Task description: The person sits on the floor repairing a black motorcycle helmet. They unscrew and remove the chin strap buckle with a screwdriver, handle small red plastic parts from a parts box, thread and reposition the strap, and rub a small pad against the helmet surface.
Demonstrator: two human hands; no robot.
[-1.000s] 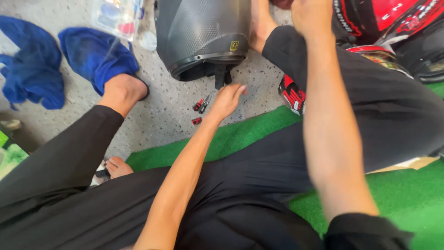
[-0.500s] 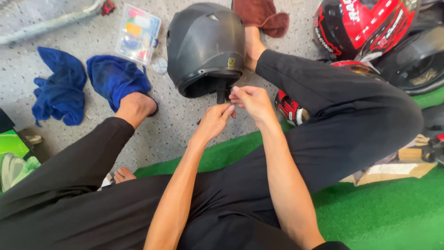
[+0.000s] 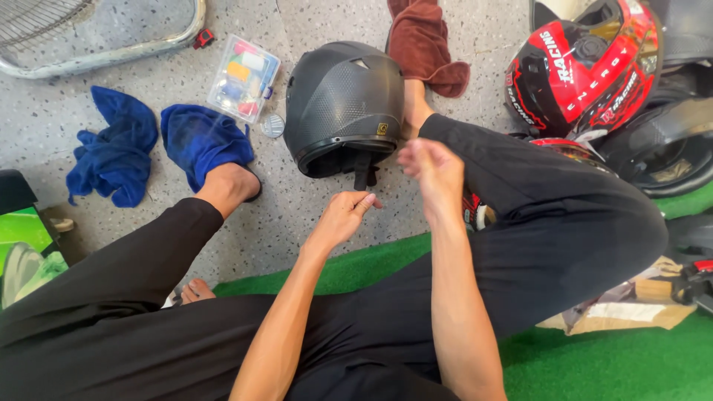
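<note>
Left hand [image 3: 343, 217] pinches the strap [image 3: 362, 174] hanging from the black helmet [image 3: 343, 104]; right hand [image 3: 433, 172] hovers beside it, loosely curled, holding nothing.

Helmets: two, one black helmet [image 3: 344, 104], one red helmet [image 3: 583, 70]. Cloths: two blue cloths [image 3: 111, 152] [image 3: 204, 141], one brown cloth [image 3: 425, 44]. Clear plastic box [image 3: 243, 76]: one.
</note>
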